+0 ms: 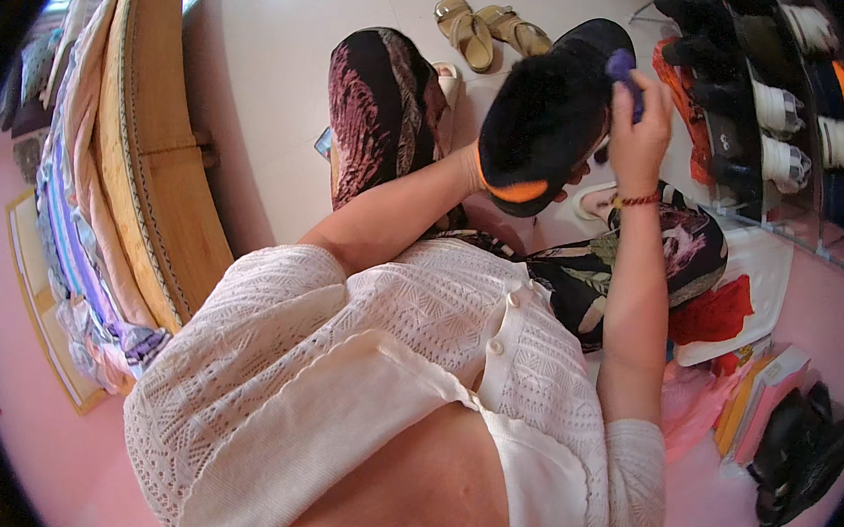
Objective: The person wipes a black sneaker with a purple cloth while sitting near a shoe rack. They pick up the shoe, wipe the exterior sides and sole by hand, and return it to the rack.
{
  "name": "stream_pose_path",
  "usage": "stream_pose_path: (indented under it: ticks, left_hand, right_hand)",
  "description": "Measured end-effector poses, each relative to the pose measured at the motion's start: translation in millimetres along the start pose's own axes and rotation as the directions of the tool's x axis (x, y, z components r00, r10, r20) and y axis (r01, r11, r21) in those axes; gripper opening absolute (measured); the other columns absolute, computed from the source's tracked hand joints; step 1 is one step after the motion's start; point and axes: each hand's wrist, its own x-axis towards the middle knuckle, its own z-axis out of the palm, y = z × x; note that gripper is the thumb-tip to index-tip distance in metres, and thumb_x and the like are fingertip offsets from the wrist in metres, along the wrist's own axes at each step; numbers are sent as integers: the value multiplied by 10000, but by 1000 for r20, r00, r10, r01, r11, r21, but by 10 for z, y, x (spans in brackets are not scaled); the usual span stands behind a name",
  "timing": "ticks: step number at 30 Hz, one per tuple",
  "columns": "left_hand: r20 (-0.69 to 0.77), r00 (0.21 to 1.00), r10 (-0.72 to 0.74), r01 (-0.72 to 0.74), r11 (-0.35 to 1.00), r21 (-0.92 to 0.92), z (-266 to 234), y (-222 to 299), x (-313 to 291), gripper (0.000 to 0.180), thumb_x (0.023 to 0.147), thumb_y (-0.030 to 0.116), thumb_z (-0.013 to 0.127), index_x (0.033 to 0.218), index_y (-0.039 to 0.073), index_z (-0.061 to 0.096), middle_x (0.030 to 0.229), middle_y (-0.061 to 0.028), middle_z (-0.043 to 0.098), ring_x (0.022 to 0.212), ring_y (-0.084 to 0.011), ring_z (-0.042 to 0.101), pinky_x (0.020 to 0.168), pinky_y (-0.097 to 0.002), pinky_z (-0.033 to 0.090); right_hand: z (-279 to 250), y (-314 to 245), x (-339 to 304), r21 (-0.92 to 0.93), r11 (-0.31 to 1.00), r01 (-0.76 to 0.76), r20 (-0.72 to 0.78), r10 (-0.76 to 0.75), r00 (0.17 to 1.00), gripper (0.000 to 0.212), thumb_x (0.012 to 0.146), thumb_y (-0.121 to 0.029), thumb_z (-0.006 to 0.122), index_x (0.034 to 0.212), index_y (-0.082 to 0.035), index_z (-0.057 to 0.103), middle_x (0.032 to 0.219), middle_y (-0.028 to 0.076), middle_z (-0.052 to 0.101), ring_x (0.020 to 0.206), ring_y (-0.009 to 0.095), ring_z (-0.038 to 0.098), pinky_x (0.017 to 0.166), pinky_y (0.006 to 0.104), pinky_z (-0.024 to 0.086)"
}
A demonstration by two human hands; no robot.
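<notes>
A black shoe with dark fuzzy lining and an orange patch at its heel end is held up over my lap, tilted. My left hand grips it from below at the heel end; most of its fingers are hidden behind the shoe. My right hand is closed on a small purple cloth, pinched between thumb and fingers. The cloth lies against the side of the shoe near the toe. A beaded bracelet circles my right wrist.
Tan sandals lie on the floor ahead. A rack of shoes stands at the right. Nearer on that side are a white tray with red cloth, books and a black bag-like item. At left is a wooden bed.
</notes>
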Motion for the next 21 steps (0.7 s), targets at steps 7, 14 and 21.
stream_pose_path:
  ticks: [7, 14, 21]
  left_hand:
    - [4, 988, -155, 153, 981, 120, 38, -34, -55, 427, 917, 309, 525, 1233, 23, 500, 1094, -223, 576, 983, -323, 598, 795, -451, 528]
    - [-84, 990, -116, 124, 988, 88, -75, -7, 40, 558, 920, 482, 439, 1298, 73, 466, 1160, -231, 545, 1015, -361, 570, 803, -528, 503]
    - [63, 997, -49, 56, 992, -114, -336, 150, 198, 540, 898, 489, 467, 1269, 99, 503, 1150, -196, 569, 1038, -334, 557, 864, -521, 466]
  right_hand:
    - [-267, 390, 181, 289, 868, -403, -192, 465, 864, 299, 889, -269, 604, 1055, -20, 601, 992, 78, 646, 873, 145, 578, 793, 287, 451]
    - [-218, 182, -129, 436, 777, -454, 212, 401, 891, 245, 904, -244, 591, 1001, -20, 605, 871, 6, 625, 798, 94, 552, 724, 252, 436]
    - [-335, 94, -181, 728, 237, -644, 440, 559, 703, 288, 943, -271, 527, 1085, -38, 618, 971, -2, 640, 871, 95, 587, 762, 243, 460]
